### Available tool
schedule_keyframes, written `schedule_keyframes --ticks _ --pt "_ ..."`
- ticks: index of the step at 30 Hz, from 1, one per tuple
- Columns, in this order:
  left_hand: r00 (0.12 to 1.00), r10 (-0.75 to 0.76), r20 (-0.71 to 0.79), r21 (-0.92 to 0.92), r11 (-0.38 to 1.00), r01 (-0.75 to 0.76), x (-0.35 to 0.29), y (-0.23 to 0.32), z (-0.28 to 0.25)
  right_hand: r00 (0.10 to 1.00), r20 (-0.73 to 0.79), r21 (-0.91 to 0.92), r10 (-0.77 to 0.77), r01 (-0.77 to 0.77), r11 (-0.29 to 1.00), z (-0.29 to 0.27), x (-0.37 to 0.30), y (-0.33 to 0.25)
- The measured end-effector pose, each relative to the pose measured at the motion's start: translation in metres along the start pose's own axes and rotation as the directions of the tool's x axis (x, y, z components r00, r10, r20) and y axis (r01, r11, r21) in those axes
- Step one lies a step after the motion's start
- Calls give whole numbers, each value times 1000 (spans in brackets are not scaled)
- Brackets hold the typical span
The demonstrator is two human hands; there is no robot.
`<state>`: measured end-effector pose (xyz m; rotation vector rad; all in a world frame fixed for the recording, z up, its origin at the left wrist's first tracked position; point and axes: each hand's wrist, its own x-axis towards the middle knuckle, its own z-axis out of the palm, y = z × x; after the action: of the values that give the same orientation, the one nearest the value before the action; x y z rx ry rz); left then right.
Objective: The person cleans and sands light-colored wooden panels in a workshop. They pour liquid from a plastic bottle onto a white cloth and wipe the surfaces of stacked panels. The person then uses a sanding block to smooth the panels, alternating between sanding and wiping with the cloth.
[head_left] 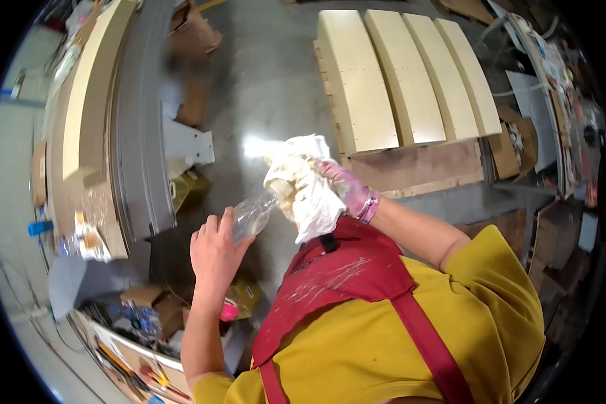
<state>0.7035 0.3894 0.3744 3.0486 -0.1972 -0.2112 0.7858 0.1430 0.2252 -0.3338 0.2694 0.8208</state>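
My bare left hand [212, 242] is closed around a transparent plastic bottle [251, 217]. The bottle is tilted, and its neck end meets a crumpled white cloth [311, 185] in front of my apron. That cloth is bunched in my right hand [351, 191], which wears a thin glove stained pink and purple. Its fingers are partly hidden by the folds. Yellowish patches mark the cloth's left side. Whether liquid is coming out of the bottle cannot be made out.
Several long cream panels [363, 87] lie side by side on a wooden pallet [417, 168] at the far right. Another cream panel [91, 94] rests on the left workbench [138, 135]. Yellow cans [188, 190] stand low beside that bench. Cluttered shelving [552, 101] lines the right.
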Motion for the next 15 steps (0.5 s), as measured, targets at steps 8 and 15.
schedule_keyframes --ticks 8,15 --pt "983 165 75 97 980 -172 115 -43 -27 994 -99 -34 -37 34 999 41 69 -30" --pt "981 194 -19 198 962 -186 254 -91 -59 996 -55 -76 -72 68 995 84 184 -141"
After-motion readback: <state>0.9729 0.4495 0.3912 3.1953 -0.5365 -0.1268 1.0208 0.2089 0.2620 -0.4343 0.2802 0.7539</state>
